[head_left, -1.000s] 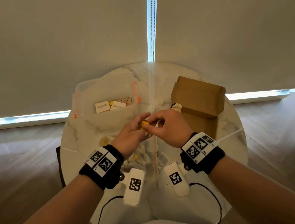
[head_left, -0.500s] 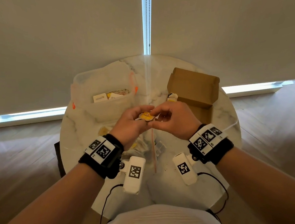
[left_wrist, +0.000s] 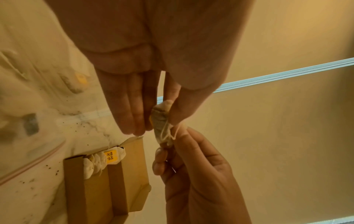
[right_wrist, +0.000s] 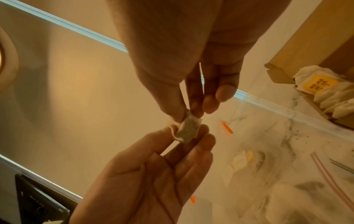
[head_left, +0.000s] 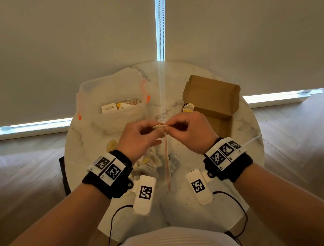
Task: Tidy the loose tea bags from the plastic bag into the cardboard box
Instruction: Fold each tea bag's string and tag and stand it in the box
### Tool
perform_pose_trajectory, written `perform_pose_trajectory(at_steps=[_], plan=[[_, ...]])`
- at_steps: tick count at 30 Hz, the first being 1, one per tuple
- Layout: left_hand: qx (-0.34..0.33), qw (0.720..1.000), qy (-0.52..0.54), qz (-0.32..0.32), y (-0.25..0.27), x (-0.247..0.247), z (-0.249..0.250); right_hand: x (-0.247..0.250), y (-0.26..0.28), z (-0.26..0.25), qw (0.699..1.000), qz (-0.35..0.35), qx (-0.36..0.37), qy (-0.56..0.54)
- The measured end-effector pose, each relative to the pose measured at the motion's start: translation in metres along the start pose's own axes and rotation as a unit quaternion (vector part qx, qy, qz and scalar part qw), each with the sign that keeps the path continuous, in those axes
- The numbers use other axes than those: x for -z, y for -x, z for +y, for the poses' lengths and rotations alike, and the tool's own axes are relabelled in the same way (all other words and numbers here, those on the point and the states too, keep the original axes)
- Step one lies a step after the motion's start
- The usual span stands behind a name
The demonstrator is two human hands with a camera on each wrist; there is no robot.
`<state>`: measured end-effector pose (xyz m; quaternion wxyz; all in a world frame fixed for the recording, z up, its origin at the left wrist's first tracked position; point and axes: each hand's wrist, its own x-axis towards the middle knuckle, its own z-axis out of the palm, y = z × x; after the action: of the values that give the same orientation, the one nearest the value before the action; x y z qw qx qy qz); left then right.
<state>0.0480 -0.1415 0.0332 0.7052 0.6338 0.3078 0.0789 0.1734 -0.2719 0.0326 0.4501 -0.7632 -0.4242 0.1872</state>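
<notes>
A small folded tea bag with string wound round it is held above the table's middle. My left hand pinches it between thumb and forefinger. My right hand pinches its other end. The open cardboard box stands at the back right, with wrapped tea bags in its left corner. Below my hands lies the clear plastic bag with loose tea bags in it.
A second clear bag with orange marks holds white packets at the back left. The round marble table carries scattered tea crumbs. Window blinds hang close behind it. Cables run off the table's near edge.
Both hands have stayed on the tea bag and turned it; its yellow tag, visible before in the head view, is now edge-on and hidden. The hands have shifted slightly away from me.
</notes>
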Motion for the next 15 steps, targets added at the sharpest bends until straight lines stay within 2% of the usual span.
perform_pose_trajectory(at_steps=[10,15], plan=[[-0.033,0.999,-0.042,0.0,-0.007,0.01,-0.011,-0.01,-0.007,0.013,0.995,-0.019,-0.03,-0.089],[-0.051,0.996,-0.062,-0.034,-0.012,0.012,-0.008,-0.006,-0.015,0.016,0.992,-0.005,-0.05,-0.115]])
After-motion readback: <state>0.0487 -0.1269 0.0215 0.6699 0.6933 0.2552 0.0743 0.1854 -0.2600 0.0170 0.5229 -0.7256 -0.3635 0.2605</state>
